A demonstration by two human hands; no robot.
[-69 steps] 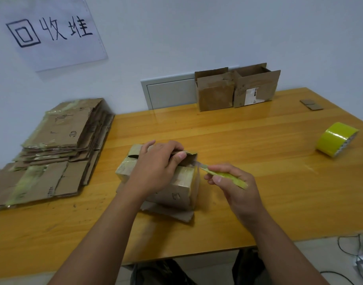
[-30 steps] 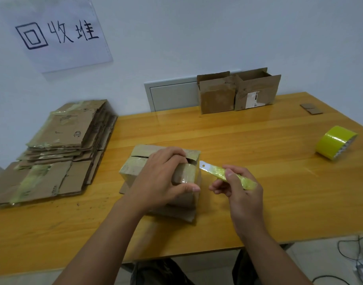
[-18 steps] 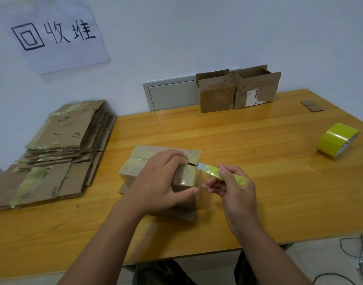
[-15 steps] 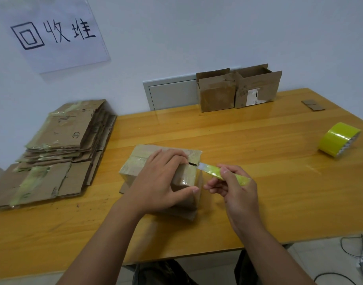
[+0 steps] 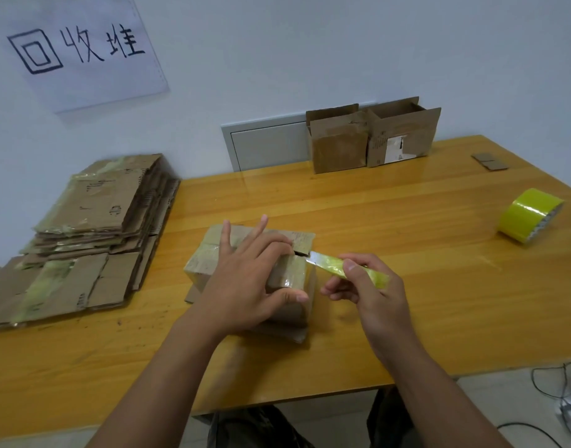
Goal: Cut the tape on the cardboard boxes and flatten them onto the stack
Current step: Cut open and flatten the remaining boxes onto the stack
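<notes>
Nearest to us, the right hand (image 5: 371, 294) pinches a yellow-green utility knife (image 5: 345, 269) between thumb and curled fingers, its blade tip at the slit in the top right edge of a small taped cardboard box (image 5: 290, 274). The left hand (image 5: 245, 286) presses down on that box, its thumb hooked over the near right face and its fingers spread across the top (two of them lifted straight off the flaps). We see the box standing on the wooden table (image 5: 407, 318), just in front of us, with a flap of cardboard under it.

Further left, well apart from the box, lies the stack of flattened boxes (image 5: 90, 218), streaked with greenish tape. To the right, a roll of yellow-green tape (image 5: 526, 218) rests on its side near the table edge. At the far edge, two opened cardboard boxes (image 5: 371, 137) stand touching against the wall, with small cardboard scraps (image 5: 488, 161) to their right. A paper sign (image 5: 80, 50) with handwritten characters hangs on the wall.
</notes>
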